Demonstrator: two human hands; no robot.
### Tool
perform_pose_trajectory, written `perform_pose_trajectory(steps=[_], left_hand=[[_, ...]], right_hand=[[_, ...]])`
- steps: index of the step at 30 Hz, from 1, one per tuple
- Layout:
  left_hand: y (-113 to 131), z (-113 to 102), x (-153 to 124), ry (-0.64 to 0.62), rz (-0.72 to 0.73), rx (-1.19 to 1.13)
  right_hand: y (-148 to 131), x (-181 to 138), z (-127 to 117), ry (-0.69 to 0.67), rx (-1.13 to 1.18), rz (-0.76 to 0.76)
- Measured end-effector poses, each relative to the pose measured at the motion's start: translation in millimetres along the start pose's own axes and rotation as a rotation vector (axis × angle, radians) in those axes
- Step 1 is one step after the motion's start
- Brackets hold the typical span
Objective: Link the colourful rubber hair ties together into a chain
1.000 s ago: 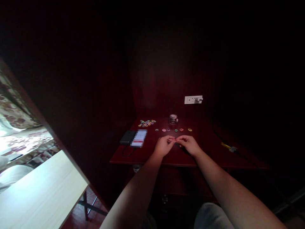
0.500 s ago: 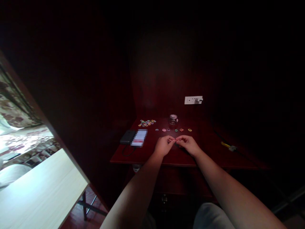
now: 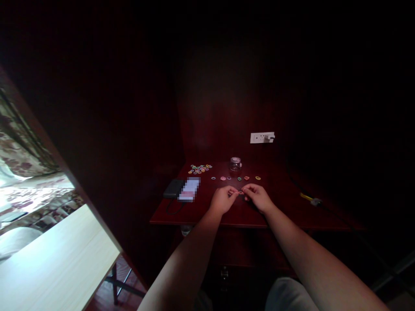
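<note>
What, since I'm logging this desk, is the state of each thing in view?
Left hand: pinching the reddish band
Right hand: at that band, grip unclear
Reddish band: loop showing between the hands
Front bands: lined up in a row
Heaped bands: loosely scattered
Jar: upright, lid unclear
Phone: screen lit
Black box: lying flat
Wall socket: plug inserted
Yellow strip: lying at right

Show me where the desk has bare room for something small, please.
Bare desk shows between the phone and left hand, and, wider, between the right hand and the yellow-and-grey item. Crowded: the ring pile, back left, and the ring row near the jar.
</note>
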State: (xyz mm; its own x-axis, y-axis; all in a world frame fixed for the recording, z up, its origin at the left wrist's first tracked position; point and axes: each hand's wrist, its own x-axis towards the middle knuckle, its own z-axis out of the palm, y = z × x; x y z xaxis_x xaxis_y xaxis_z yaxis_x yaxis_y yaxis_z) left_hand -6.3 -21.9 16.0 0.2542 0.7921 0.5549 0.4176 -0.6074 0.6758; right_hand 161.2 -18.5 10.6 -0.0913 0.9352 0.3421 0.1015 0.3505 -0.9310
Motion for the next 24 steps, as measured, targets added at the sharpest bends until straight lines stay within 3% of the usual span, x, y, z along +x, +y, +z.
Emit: perform_pose_trajectory(steps=[6,17,24], left_hand=[[-1.0,-0.1,0.0,-0.014,-0.013,0.029],[-3.0,0.8,-0.2,-0.025,0.004,0.022],[-1.8,0.9,0.3,-0.013,-0.018,0.024]], right_hand=[[-2.3,-1.6,3.2,-0.098,-0.088,-0.029],[-6.6,-2.9,2.5,-0.056,-0.089,-0.021],[-5.9,-1.9,3.1,-0.017,0.077,0.018]])
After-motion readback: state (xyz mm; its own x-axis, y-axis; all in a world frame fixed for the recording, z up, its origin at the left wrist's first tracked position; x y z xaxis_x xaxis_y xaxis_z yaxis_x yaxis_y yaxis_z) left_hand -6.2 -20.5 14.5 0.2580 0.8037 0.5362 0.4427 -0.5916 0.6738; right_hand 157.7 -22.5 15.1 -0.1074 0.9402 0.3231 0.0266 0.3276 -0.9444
